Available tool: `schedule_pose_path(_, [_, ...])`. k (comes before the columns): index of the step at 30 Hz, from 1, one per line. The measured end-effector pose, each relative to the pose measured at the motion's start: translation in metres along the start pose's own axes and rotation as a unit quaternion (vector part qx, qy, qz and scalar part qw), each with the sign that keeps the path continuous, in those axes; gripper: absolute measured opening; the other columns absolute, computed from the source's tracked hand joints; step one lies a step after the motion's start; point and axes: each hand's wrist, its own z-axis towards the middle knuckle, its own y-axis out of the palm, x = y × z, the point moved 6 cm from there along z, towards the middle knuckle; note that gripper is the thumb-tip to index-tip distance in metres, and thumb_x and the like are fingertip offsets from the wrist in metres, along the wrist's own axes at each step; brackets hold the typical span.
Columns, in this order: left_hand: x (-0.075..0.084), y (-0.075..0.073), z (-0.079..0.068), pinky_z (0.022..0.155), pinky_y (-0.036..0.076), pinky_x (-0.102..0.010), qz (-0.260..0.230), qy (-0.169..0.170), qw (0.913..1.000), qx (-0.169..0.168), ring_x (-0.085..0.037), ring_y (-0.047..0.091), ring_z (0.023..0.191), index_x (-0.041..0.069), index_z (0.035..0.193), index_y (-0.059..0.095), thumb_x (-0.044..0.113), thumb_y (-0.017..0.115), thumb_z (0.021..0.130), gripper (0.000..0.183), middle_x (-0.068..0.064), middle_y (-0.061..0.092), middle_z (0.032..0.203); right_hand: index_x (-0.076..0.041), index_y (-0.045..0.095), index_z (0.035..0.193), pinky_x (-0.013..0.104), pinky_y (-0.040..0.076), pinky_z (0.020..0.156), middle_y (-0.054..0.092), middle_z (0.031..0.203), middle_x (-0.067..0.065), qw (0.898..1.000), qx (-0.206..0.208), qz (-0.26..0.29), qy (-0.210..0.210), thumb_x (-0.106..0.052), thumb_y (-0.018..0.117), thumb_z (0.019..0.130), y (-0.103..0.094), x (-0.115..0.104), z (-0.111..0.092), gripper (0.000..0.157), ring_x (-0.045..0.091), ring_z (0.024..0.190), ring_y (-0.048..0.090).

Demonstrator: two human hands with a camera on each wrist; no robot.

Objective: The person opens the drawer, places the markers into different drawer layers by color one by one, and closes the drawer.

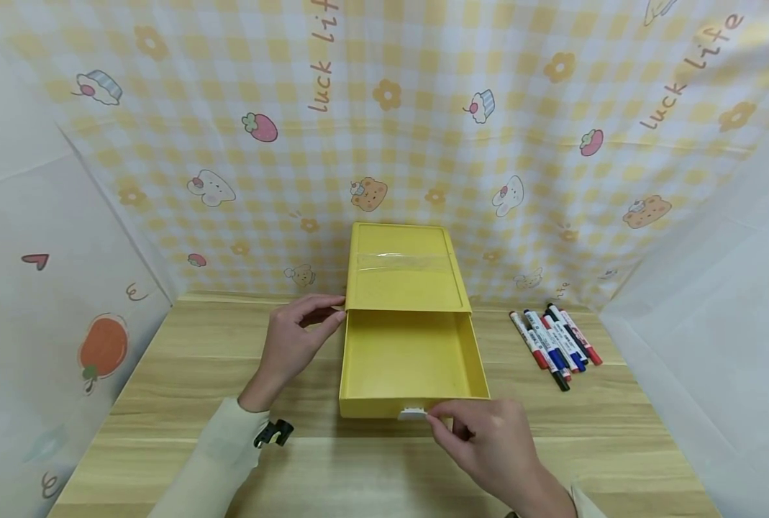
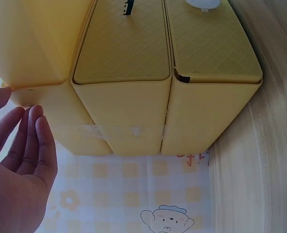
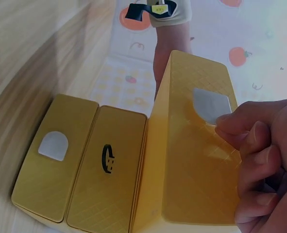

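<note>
A yellow cabinet of three stacked drawers (image 1: 403, 288) stands against the cloth backdrop, clear tape across its top. Its top drawer (image 1: 410, 360) is pulled far out and holds nothing. My right hand (image 1: 494, 439) pinches the edge of the white handle (image 3: 212, 106) on that drawer's front between thumb and index finger, the other fingers curled. My left hand (image 1: 293, 338) is at the cabinet's left side near its front edge, fingertips and thumb right at the wall, fingers loosely bent. In the right wrist view the middle drawer (image 3: 109, 165) and bottom drawer (image 3: 56, 160) are closed.
Several marker pens (image 1: 555, 345) with red, blue and black caps lie in a loose pile on the wooden table (image 1: 229, 324), right of the cabinet. A patterned cloth (image 1: 384, 144) hangs behind, and white sheets (image 1: 28, 273) flank both sides.
</note>
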Motion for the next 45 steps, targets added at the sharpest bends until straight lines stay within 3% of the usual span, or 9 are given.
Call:
schedule_pose_path(9, [0.000, 0.000, 0.000, 0.086, 0.063, -0.021, -0.003, 0.009, 0.9999, 0.005, -0.020, 0.077, 0.094, 0.000, 0.117, 0.083, -0.004, 0.083, 0.096, 0.021, -0.012, 0.081, 0.111, -0.014, 0.084, 0.090, 0.005, 0.042, 0.049, 0.070, 0.068, -0.013, 1.000, -0.002, -0.009, -0.003, -0.005, 0.087, 0.089, 0.002, -0.003, -0.007, 0.010, -0.013, 0.057, 0.051])
schedule_pose_path(14, [-0.001, 0.000, 0.000, 0.086, 0.063, -0.022, -0.007, 0.004, 1.0000, 0.004, -0.019, 0.077, 0.095, 0.000, 0.118, 0.083, -0.004, 0.083, 0.096, 0.022, -0.012, 0.081, 0.111, -0.016, 0.084, 0.093, 0.006, 0.042, 0.050, 0.069, 0.070, -0.015, 1.000, -0.002, -0.003, 0.004, -0.013, 0.083, 0.098, 0.001, -0.003, -0.008, 0.006, -0.013, 0.057, 0.050])
schedule_pose_path(19, [-0.001, 0.000, -0.001, 0.086, 0.064, -0.024, -0.005, 0.000, 1.0000, 0.003, -0.016, 0.077, 0.095, 0.000, 0.118, 0.083, -0.004, 0.084, 0.095, 0.023, -0.010, 0.081, 0.112, -0.017, 0.084, 0.094, 0.006, 0.042, 0.051, 0.066, 0.071, -0.016, 0.999, 0.007, 0.024, 0.021, -0.027, 0.074, 0.109, -0.006, -0.007, -0.004, 0.021, -0.010, 0.058, 0.048])
schedule_pose_path(25, [-0.001, 0.000, -0.001, 0.086, 0.064, -0.024, -0.009, -0.001, 1.0000, 0.003, -0.016, 0.077, 0.096, 0.000, 0.118, 0.083, -0.004, 0.084, 0.095, 0.023, -0.010, 0.081, 0.112, -0.013, 0.082, 0.092, 0.008, 0.042, 0.050, 0.063, 0.067, -0.013, 0.997, 0.058, 0.043, 0.016, -0.032, 0.068, 0.112, -0.025, -0.005, 0.006, 0.030, -0.006, 0.055, 0.049])
schedule_pose_path(28, [0.000, 0.000, -0.001, 0.086, 0.063, -0.023, -0.012, 0.000, 0.9999, 0.004, -0.019, 0.077, 0.095, 0.001, 0.118, 0.083, -0.004, 0.084, 0.096, 0.022, -0.010, 0.081, 0.112, -0.010, 0.082, 0.092, 0.010, 0.043, 0.048, 0.063, 0.064, -0.011, 0.995, 0.086, 0.040, 0.023, -0.023, 0.074, 0.108, -0.034, 0.005, 0.012, 0.022, -0.004, 0.052, 0.049])
schedule_pose_path(31, [0.000, 0.000, -0.001, 0.086, 0.064, -0.024, -0.015, 0.003, 0.9999, 0.006, -0.023, 0.078, 0.094, 0.001, 0.118, 0.083, -0.005, 0.083, 0.096, 0.023, -0.011, 0.081, 0.111, -0.007, 0.081, 0.091, 0.013, 0.042, 0.045, 0.061, 0.061, -0.010, 0.992, 0.111, 0.028, 0.043, -0.005, 0.078, 0.097, -0.041, 0.021, 0.016, 0.007, -0.002, 0.050, 0.048])
schedule_pose_path(34, [0.000, 0.000, -0.002, 0.086, 0.065, -0.026, -0.015, 0.005, 0.9999, 0.005, -0.024, 0.077, 0.094, 0.001, 0.118, 0.083, -0.006, 0.082, 0.096, 0.023, -0.012, 0.081, 0.111, -0.006, 0.081, 0.089, 0.015, 0.040, 0.044, 0.061, 0.060, -0.007, 0.989, 0.134, 0.007, 0.064, 0.010, 0.079, 0.084, -0.043, 0.040, 0.017, 0.016, 0.000, 0.048, 0.048])
schedule_pose_path(38, [-0.001, 0.000, -0.002, 0.086, 0.065, -0.027, -0.012, 0.005, 0.9999, 0.003, -0.022, 0.077, 0.095, 0.000, 0.118, 0.083, -0.005, 0.083, 0.096, 0.023, -0.011, 0.081, 0.112, -0.007, 0.080, 0.089, 0.017, 0.040, 0.046, 0.063, 0.065, -0.007, 0.984, 0.147, -0.025, 0.093, 0.012, 0.080, 0.085, -0.043, 0.063, 0.016, 0.020, 0.004, 0.052, 0.049])
schedule_pose_path(45, [0.000, 0.000, -0.001, 0.086, 0.063, -0.021, -0.009, 0.009, 0.9999, 0.006, -0.020, 0.077, 0.094, -0.001, 0.118, 0.083, -0.005, 0.082, 0.097, 0.022, -0.014, 0.081, 0.111, -0.007, 0.083, 0.094, 0.016, 0.050, 0.059, 0.074, 0.082, -0.001, 0.975, 0.134, -0.062, 0.168, 0.003, 0.080, 0.090, -0.039, 0.109, 0.011, 0.011, 0.012, 0.068, 0.064])
